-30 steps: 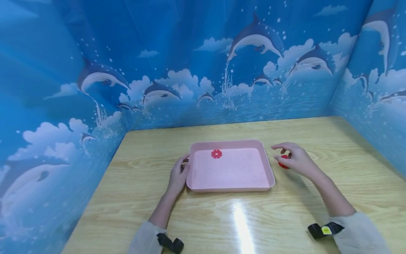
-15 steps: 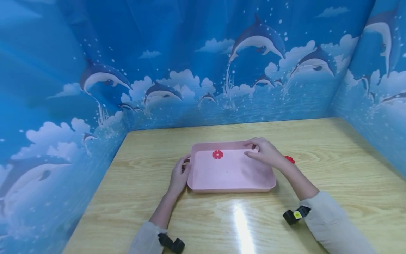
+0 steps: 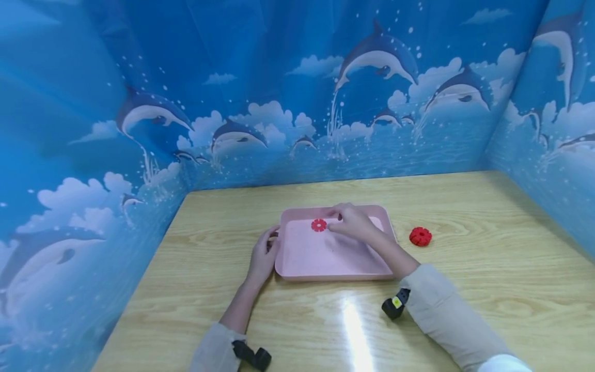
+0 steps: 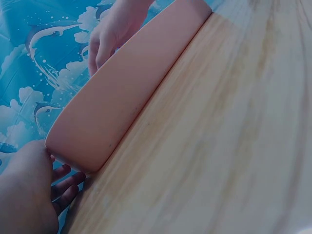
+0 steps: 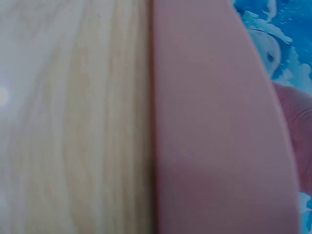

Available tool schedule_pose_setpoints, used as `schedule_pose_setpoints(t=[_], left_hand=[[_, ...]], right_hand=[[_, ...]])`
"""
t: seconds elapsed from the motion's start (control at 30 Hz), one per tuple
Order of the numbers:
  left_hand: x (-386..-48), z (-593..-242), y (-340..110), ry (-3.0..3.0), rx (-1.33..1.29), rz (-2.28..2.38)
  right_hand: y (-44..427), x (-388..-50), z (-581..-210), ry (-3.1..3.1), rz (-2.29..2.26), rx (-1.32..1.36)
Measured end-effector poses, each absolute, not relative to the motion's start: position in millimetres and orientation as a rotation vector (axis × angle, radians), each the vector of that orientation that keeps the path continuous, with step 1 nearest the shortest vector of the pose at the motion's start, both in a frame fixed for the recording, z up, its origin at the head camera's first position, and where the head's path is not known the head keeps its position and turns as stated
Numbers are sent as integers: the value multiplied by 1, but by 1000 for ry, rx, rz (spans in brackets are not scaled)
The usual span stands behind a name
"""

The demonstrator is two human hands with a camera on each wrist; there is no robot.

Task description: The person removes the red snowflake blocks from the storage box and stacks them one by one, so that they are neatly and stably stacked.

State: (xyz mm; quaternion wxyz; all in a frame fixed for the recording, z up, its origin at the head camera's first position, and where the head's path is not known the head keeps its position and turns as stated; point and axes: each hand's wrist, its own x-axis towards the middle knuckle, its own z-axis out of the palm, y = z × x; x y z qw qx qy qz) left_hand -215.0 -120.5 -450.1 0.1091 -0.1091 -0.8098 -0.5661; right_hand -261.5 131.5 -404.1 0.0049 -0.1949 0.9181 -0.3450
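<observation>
A pink rectangular tray (image 3: 337,276) rests on the wooden table. Flat on its floor, toward the back left, lies a red round notched plastic disc (image 3: 318,225). My left hand (image 3: 262,260) rests against the tray's left end, its fingers loosely bent beside the wall. In the left wrist view those fingers (image 4: 66,187) touch the tray's lower corner. Over the tray, my right hand (image 3: 355,223) has thumb and forefinger spread apart just right of the disc, with nothing visible between them. The right wrist view shows mostly the tray's outer wall (image 5: 219,117), with part of the hand behind it.
To the right of the tray, a pile of red notched discs (image 3: 420,236) sits on the table (image 3: 488,248). Blue curtains (image 3: 279,93) printed with dolphins stand along the back and both sides. A light reflection shines on the table in front.
My right hand has moved left from the red pile, over the tray's right wall, to beside the disc. The pile is uncovered now. My left hand has stayed at the tray.
</observation>
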Motion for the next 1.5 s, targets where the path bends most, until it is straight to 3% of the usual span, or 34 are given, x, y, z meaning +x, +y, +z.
schedule_pose_setpoints(t=[0.13, 0.43, 1.5], left_hand=[[-205, -434, -116, -2376, -316, -1697], [-223, -464, -122, -2393, -303, -1672], [-223, -463, -123, -2398, -299, -1639]], right_hand=[[119, -268, -418, 2889, -1073, -558], [107, -274, -439, 2990, -1031, -514], [106, -272, -456, 3200, -946, -603]])
